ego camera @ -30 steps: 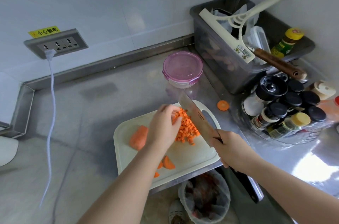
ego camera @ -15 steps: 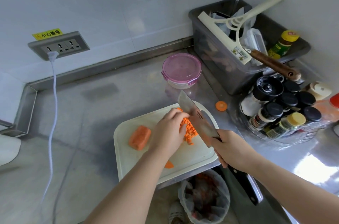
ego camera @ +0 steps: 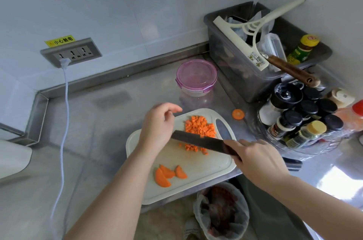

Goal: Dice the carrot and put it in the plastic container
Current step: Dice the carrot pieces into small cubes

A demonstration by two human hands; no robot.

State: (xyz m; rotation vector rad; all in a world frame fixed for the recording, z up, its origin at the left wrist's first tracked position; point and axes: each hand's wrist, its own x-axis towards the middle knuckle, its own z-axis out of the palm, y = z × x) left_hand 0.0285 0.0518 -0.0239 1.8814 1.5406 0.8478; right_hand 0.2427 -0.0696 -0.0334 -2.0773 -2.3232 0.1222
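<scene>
A pile of diced carrot (ego camera: 200, 127) lies at the back right of the white cutting board (ego camera: 206, 165). Three half-round carrot slices (ego camera: 167, 175) sit near the board's front. My left hand (ego camera: 157, 124) hovers over the board's back left, fingers loosely curled, and I see nothing in it. My right hand (ego camera: 255, 159) grips the handle of a knife (ego camera: 196, 140), whose dark blade points left just in front of the dice. The plastic container (ego camera: 196, 76), with its pink lid on, stands behind the board. One round carrot slice (ego camera: 238, 114) lies on the steel counter.
A grey bin (ego camera: 231, 59) with a squeegee stands at the back right. In front of it is a rack of spice jars (ego camera: 306, 120). A bagged waste bin (ego camera: 222, 212) sits below the counter edge. A white cable (ego camera: 65, 106) hangs from the wall socket at left.
My left hand has lifted off the diced pile and moved left, and now covers the spot where the carrot chunk lay. The knife has swung from pointing away to pointing left.
</scene>
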